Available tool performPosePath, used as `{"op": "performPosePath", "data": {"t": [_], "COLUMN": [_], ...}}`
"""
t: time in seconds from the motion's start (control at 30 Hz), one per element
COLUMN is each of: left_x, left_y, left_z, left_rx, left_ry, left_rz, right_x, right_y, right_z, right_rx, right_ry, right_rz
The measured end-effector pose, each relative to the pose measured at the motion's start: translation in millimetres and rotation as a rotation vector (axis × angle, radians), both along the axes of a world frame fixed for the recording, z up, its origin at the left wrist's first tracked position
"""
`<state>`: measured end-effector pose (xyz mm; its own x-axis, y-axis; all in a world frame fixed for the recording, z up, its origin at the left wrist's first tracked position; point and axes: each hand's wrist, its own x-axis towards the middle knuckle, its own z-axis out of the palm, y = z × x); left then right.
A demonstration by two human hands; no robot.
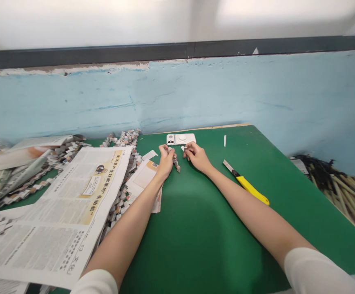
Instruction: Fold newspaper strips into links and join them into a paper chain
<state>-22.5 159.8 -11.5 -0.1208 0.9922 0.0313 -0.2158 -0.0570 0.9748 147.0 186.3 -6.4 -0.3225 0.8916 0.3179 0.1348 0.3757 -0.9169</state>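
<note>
My left hand (166, 160) is closed around a short folded-paper chain (177, 166), whose zigzag end hangs out below the fingers. Opposite it, my right hand (197, 156) pinches a small folded piece of white paper (183, 149) between thumb and fingertips. A small gap separates the two hands. Just beyond them lies a white phone (181, 139) with a round disc on its back. To the right of my right forearm rests a yellow-handled knife (251, 190), its blade toward the wall. One narrow paper strip (225, 141) lies farther back on the table.
Newspaper sheets (70, 212) cover the left of the green table (202, 241), over long woven paper chains (128, 141). A cut printed sheet (143, 181) lies beside my left forearm. The blue wall (226, 90) bounds the back. Bundled sticks (345, 196) stand past the right edge.
</note>
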Motion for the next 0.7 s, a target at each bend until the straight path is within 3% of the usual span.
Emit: {"op": "performPosePath", "data": {"t": [0.7], "left_x": [1.1], "left_y": [3.1], "left_z": [-3.1], "left_rx": [-0.056], "left_ry": [0.004], "left_rz": [0.05], "right_x": [-0.1], "right_y": [0.5], "right_z": [-0.9], "right_rx": [0.003], "right_ry": [0.002], "right_rz": [0.002]}}
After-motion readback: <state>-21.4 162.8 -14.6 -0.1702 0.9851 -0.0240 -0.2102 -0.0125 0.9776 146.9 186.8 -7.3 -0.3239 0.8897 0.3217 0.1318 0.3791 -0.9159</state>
